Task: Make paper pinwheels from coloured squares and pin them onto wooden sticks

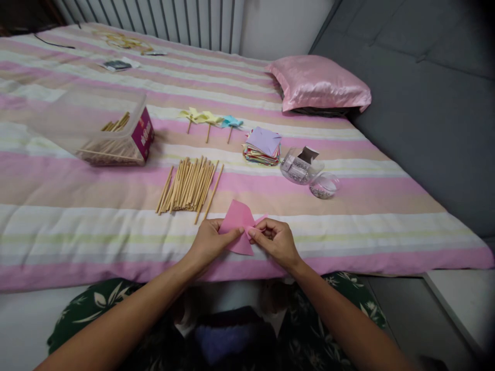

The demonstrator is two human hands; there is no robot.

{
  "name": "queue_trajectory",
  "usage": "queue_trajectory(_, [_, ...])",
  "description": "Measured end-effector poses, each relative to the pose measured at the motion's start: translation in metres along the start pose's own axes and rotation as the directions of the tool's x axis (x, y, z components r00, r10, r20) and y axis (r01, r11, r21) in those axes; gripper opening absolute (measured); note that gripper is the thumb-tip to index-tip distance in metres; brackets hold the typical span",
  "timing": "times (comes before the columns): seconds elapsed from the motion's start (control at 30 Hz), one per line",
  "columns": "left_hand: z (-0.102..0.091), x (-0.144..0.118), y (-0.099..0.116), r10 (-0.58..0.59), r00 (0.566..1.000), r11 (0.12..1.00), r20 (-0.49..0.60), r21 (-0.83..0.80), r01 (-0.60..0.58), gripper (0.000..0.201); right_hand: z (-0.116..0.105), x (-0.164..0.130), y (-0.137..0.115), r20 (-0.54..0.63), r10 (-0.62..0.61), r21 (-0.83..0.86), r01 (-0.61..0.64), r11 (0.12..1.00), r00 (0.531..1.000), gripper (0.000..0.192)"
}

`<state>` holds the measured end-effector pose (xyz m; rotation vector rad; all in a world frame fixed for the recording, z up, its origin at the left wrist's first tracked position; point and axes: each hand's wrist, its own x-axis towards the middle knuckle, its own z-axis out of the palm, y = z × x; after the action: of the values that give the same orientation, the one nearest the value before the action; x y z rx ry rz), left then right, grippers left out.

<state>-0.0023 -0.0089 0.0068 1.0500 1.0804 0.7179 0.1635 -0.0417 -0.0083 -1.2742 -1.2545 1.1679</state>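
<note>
A sheet of pink paper (236, 219) is held up over the bed's near edge, one of its corners folded in toward the middle. My left hand (212, 241) pinches it from the left, thumb on top near the centre. From the right, my right hand (275, 239) grips the folded corner between thumb and fingers. Just beyond my left hand lies a bundle of thin wooden sticks (189, 185). Farther back rest yellow paper pinwheels (209, 118) and a blue pinwheel (232, 122) on sticks. A stack of cut paper squares (263, 141) sits beside them, lilac on top.
Right of the stack are a clear round container (297, 167) and a smaller round tub (324, 185) with small metallic pieces. A clear plastic box (116, 116) holding more sticks stands at left. A pink pillow (319, 82) lies near the grey headboard (417, 93).
</note>
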Motion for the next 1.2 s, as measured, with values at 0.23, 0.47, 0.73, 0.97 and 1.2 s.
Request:
queue_trajectory(0.23, [0.0003,0.0007,-0.0002,0.019,1.0,0.996,-0.01,0.092,-0.018,0.025,0.0005,0.0005,0.0006,-0.017,0.002,-0.004,-0.002,1.0,1.0,0.022])
queue_trajectory(0.47, [0.0005,0.0001,-0.0003,0.024,0.999,0.996,0.032,0.083,-0.027,0.024,0.0014,0.0006,0.002,-0.029,-0.006,-0.026,0.005,1.0,1.0,0.021])
queue_trajectory(0.73, [0.0008,0.0002,0.0002,0.03,0.999,0.997,0.038,0.074,-0.032,0.022,0.0021,0.0011,0.0041,-0.035,-0.023,-0.032,0.022,0.999,0.999,0.021])
queue_trajectory(0.97, [0.0018,-0.0003,0.0028,0.028,0.999,0.993,0.035,0.115,-0.032,0.027,0.0038,-0.0013,0.0029,-0.041,-0.044,-0.076,0.041,0.996,0.998,0.021])
queue_trajectory(1.2, [0.0022,-0.0004,0.0031,0.0,0.999,1.0,0.038,0.009,0.0,0.023,0.0049,-0.0033,0.0019,-0.06,-0.073,-0.174,0.062,0.983,0.996,0.023])
